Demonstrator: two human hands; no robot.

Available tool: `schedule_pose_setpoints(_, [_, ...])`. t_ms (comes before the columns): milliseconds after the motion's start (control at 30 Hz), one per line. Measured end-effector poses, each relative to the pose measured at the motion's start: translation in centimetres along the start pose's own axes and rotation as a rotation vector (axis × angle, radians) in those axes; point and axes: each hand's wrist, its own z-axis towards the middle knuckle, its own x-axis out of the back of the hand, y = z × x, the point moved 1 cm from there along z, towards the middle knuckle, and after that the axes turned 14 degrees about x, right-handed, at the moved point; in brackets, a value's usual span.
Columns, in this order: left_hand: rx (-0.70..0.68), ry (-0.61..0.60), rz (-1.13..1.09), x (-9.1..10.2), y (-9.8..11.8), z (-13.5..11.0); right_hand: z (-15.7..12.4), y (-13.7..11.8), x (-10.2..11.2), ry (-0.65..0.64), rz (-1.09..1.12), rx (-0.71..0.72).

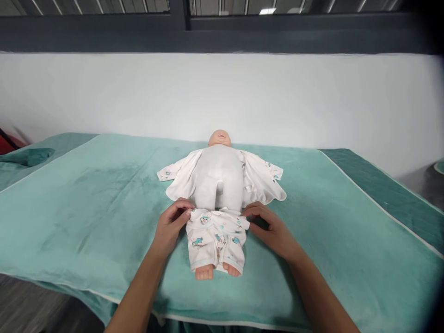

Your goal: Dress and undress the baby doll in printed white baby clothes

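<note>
A baby doll (pixel 219 173) with a white cloth body lies on its back, feet toward me. White printed baby pants (pixel 217 238) cover its lower legs, and the bare feet stick out of the cuffs. My left hand (pixel 173 221) pinches the waistband at its left side. At the right side of the waistband, my right hand (pixel 265 224) has its thumb and fingers closed on the cloth. A white baby shirt (pixel 262 178) with printed sleeves lies spread open around the torso, its front unfastened.
Green cloth (pixel 104 208) covers the padded table under the doll, with pale piping along its edges. Behind it stands a white wall (pixel 222 92) below a dark window frame (pixel 104 34). A red item (pixel 7 143) shows at the far left edge.
</note>
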Motion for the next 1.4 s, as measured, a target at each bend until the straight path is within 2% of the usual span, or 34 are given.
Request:
schedule_pose_setpoints(200, [-0.001,-0.069,-0.039,0.4,-0.2,0.2,-0.1,-0.1,0.1,-0.022,0.020,-0.044])
schedule_pose_setpoints(333, [0.001,-0.089,-0.042,0.7,-0.5,0.2,-0.2,0.4,-0.3,-0.004,-0.111,-0.060])
schedule_pose_setpoints(433, [-0.003,-0.151,0.005,0.9,-0.5,0.2,0.3,1.0,-1.0,0.072,-0.283,-0.130])
schedule_pose_setpoints(567, [0.009,-0.172,0.048,1.0,-0.5,0.2,1.5,1.7,-2.0,0.244,-0.410,-0.222])
schedule_pose_setpoints(633, [0.002,-0.148,0.044,0.9,-0.4,0.1,2.0,1.7,-2.4,0.303,-0.433,-0.190])
schedule_pose_setpoints(700, [-0.028,-0.088,0.027,0.6,-0.2,0.1,2.3,1.6,-2.6,0.325,-0.462,-0.092])
schedule_pose_setpoints(800, [-0.057,0.025,-0.023,-0.4,0.6,0.1,2.5,1.4,-2.6,0.309,-0.489,0.069])
schedule_pose_setpoints(867, [-0.030,0.063,-0.061,-1.1,1.4,0.3,2.7,1.4,-2.5,0.266,-0.457,0.111])
schedule_pose_setpoints(1000, [0.047,0.071,0.000,-2.3,2.8,1.7,4.1,1.8,-1.9,0.214,-0.388,0.111])
schedule_pose_setpoints(1133, [0.037,0.204,0.271,-2.7,4.2,4.5,7.1,2.7,-0.7,0.198,-0.437,0.013])
schedule_pose_setpoints(1233, [0.002,0.280,0.326,-3.0,4.7,7.5,9.4,4.3,0.2,0.332,-0.242,-0.166])
schedule_pose_setpoints(1333, [-0.001,0.274,0.220,-3.4,3.9,10.4,10.5,6.2,0.4,0.480,0.232,-0.338])
schedule_pose_setpoints(1400, [0.037,0.234,0.123,-3.4,2.7,11.5,10.3,6.9,0.2,0.526,0.443,-0.412])
